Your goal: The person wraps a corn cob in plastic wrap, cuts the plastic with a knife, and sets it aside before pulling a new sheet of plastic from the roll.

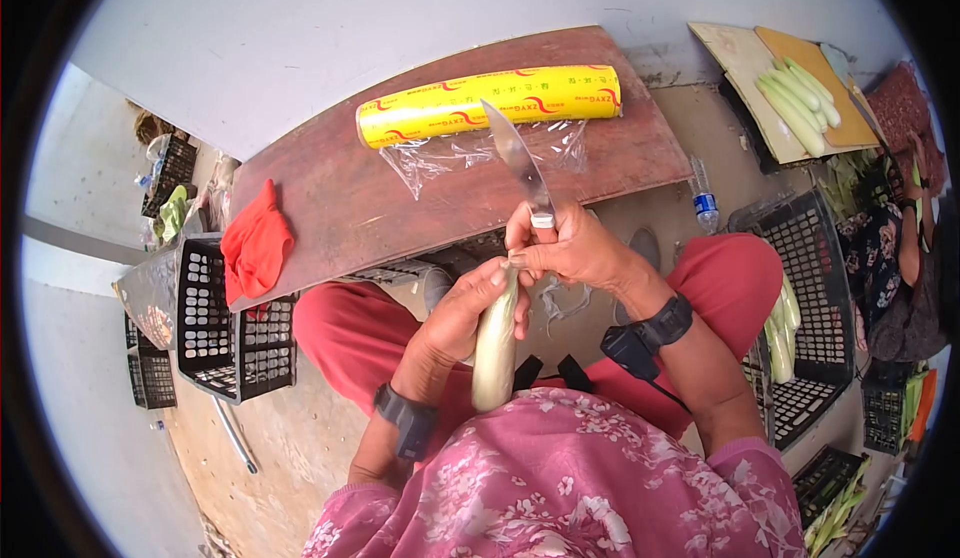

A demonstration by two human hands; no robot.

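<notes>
My left hand (468,308) is wrapped round a pale green, long vegetable (494,353), which hangs with its thick end toward my lap. At its upper tip the fingers of both hands meet. My right hand (570,246) grips a knife (518,158) by its handle, the blade pointing up and away over the table edge. The thumb of that hand touches the vegetable's tip. Beyond the blade, a yellow roll of plastic film (430,113) lies on the reddish wooden table (340,198), with loose clear film along its near side.
A red cloth (258,243) lies at the table's left end, by a black crate (208,308). At right are a water bottle (706,208), a black crate (815,258) with vegetables, and boards (745,78) bearing more vegetables. Another person's arm (910,233) shows at far right.
</notes>
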